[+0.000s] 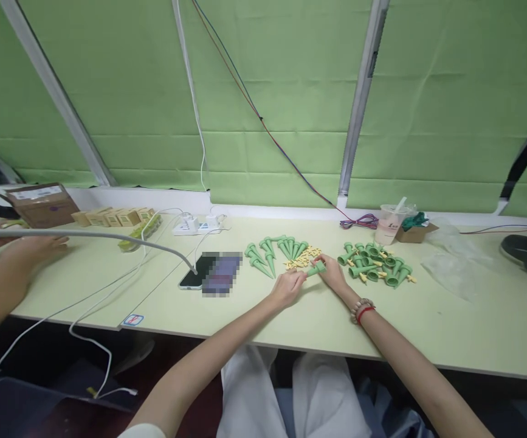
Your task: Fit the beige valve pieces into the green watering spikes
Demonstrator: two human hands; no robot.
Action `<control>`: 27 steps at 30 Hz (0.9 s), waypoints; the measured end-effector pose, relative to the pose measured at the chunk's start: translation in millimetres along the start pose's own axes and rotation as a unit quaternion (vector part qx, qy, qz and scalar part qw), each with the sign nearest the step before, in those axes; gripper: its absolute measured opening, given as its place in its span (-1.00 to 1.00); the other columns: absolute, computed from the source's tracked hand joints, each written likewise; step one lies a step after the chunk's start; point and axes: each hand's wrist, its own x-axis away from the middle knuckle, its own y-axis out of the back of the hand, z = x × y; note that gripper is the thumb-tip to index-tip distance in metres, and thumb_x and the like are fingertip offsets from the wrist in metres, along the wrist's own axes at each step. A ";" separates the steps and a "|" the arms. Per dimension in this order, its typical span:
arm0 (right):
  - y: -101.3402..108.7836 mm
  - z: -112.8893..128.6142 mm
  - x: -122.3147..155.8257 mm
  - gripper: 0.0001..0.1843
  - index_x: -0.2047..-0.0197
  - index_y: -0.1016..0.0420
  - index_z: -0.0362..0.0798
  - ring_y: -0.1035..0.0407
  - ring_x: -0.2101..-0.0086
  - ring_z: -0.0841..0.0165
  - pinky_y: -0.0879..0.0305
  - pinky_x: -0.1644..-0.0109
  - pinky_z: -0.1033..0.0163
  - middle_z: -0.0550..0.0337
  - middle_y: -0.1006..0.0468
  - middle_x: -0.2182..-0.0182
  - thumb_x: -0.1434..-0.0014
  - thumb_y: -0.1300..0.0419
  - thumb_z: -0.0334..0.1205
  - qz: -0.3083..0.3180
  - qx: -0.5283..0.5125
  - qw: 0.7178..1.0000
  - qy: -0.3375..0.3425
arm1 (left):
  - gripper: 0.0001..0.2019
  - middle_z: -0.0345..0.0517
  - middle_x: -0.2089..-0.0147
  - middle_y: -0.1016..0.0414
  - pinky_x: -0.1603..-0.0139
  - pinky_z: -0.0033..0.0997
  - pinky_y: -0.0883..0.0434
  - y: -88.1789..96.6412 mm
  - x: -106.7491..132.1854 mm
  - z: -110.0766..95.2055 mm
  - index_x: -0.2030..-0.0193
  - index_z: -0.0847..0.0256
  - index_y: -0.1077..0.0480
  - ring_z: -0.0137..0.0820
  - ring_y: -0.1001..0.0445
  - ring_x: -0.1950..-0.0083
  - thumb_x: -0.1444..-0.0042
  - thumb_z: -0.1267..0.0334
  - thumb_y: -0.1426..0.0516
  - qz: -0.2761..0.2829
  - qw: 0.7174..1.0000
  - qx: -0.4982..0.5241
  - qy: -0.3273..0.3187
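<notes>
My left hand (289, 287) is closed around the narrow end of a green plant watering spike (316, 269), whose wide end points right. At that wide end, the curled fingers of my right hand (335, 275) are pinched together; whether a small part is between them I cannot make out. Just behind my hands lies a heap of small yellow plastic pieces (297, 260). Left of the heap, several green spikes (258, 260) are laid out in rows and fans. To the right is a pile of green spikes with yellow pieces fitted (375, 263).
A phone (192, 278) lies to the left, partly under a blurred patch. Behind it is a power strip (193, 227) with white cables. A drink cup (387, 226), a small carton (416, 232) and a plastic bag (450, 261) stand right. Another person's arm (8, 274) reaches in at far left.
</notes>
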 end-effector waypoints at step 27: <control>-22.1 47.1 -8.7 -0.77 0.34 -0.46 -0.04 -0.31 0.50 0.41 -0.21 0.41 0.31 0.21 -0.50 0.45 -0.13 -0.07 -0.08 -0.041 -0.113 0.993 -0.015 | -0.59 -0.20 0.45 -0.20 0.32 -0.46 -0.23 -17.6 -41.9 30.7 0.44 0.17 -0.15 -0.44 -0.25 0.39 -0.18 -0.11 0.18 -0.210 0.870 0.404 0.186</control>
